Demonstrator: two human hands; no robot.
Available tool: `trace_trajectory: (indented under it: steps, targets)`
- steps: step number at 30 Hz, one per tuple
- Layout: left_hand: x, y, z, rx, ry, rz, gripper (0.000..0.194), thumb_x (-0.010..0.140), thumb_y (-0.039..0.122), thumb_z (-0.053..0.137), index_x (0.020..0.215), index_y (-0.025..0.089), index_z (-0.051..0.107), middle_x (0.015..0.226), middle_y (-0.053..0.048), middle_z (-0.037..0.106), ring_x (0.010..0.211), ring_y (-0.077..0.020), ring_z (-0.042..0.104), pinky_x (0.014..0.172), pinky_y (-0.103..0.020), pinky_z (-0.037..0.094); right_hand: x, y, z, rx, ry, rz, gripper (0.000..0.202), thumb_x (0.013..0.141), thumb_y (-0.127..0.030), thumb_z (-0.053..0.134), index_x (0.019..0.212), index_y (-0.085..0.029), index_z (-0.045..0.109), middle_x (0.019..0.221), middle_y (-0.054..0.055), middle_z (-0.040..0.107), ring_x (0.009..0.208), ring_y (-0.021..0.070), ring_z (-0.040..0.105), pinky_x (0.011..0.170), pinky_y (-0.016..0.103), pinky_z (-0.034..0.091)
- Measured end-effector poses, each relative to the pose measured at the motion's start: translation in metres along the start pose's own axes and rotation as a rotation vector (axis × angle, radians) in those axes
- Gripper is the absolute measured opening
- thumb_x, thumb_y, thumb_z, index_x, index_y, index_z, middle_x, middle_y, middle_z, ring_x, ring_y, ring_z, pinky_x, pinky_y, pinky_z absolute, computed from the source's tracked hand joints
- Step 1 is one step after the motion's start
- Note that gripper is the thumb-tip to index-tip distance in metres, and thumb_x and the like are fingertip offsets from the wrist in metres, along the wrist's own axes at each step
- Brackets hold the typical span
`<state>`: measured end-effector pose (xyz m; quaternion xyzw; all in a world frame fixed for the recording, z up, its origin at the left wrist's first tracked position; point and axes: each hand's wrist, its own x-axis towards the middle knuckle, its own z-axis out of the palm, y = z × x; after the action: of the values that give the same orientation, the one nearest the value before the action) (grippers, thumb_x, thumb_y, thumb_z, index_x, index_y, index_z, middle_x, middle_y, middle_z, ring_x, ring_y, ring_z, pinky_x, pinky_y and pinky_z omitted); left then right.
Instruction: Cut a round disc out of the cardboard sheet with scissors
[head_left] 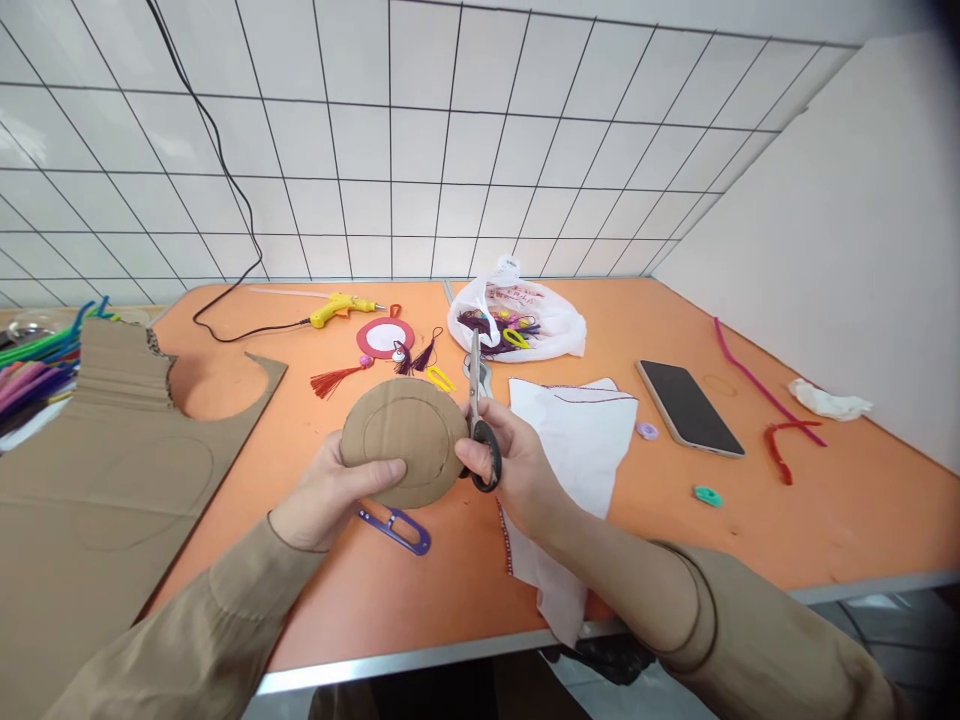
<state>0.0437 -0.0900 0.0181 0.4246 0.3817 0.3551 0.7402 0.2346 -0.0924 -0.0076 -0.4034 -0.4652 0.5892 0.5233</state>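
My left hand [352,487] grips a round cardboard disc [405,430] by its left edge, thumb on top. A smaller circle is drawn on the disc. My right hand [514,455] is closed round the black handles of a pair of scissors [477,385], whose blades point up and away at the disc's right edge. Whether the scissors touch the disc I cannot tell. Below the disc lies a purple plastic tool with a long slot [397,528]. A white cloth [577,440] with dark stitched edges spreads beside and under my right forearm.
A large cut cardboard sheet [67,500] covers the left side. Farther back are a yellow glue gun [345,308], a red-rimmed round piece [385,338], a red tassel [341,378] and a plastic bag [555,318] of threads. A phone [690,408] and pipe cleaners [787,450] lie on the right.
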Motion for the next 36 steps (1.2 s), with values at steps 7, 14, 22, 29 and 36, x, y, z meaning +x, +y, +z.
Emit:
trace_trajectory:
  steps: [7,14,22,29,36]
  targets:
    - [0.002,0.0,-0.006,-0.005,-0.076,-0.03,0.055,0.073,0.024,0.075,0.127,0.015,0.063,0.107,-0.019,0.074,0.061,-0.0312,0.073,0.055,-0.047,0.062,0.001,-0.003,0.0,-0.059,0.019,0.032,0.033,0.062,-0.024,0.074,0.087,-0.021,0.052,0.056,-0.009,0.046,0.052,0.0072,0.034,0.051,0.022,0.03]
    - [0.004,-0.01,-0.004,0.0,0.001,0.054,0.028,0.067,0.028,0.082,0.087,0.011,0.074,0.076,-0.012,0.075,0.066,-0.0243,0.071,0.057,-0.033,0.06,0.001,0.0,0.0,-0.002,0.135,-0.055,0.03,0.068,-0.029,0.07,0.091,-0.022,0.052,0.063,-0.007,0.05,0.056,0.0088,0.038,0.053,0.023,0.032]
    - [0.01,-0.019,-0.004,-0.037,0.075,0.047,0.025,0.068,0.029,0.082,0.083,0.011,0.073,0.067,-0.008,0.072,0.056,-0.0197,0.067,0.058,-0.033,0.058,0.0,0.01,0.0,-0.004,0.086,-0.022,0.029,0.071,-0.034,0.07,0.093,-0.022,0.055,0.061,-0.006,0.05,0.058,0.0112,0.044,0.055,0.025,0.036]
    - [0.011,-0.021,0.004,-0.124,0.061,-0.023,0.031,0.071,0.035,0.079,0.091,0.013,0.07,0.065,-0.008,0.072,0.052,-0.0189,0.066,0.053,-0.032,0.058,0.002,0.01,0.0,0.0,0.052,-0.027,0.027,0.071,-0.033,0.071,0.089,-0.021,0.054,0.063,-0.007,0.052,0.057,0.0094,0.044,0.055,0.024,0.035]
    - [0.018,-0.011,-0.003,-0.263,0.296,0.164,0.023,0.071,0.026,0.08,0.089,0.015,0.07,0.074,-0.003,0.075,0.057,-0.0169,0.069,0.05,-0.022,0.056,-0.003,0.006,-0.003,0.001,-0.008,-0.063,0.035,0.079,-0.042,0.07,0.099,-0.022,0.051,0.064,-0.003,0.065,0.061,0.0122,0.057,0.06,0.026,0.042]
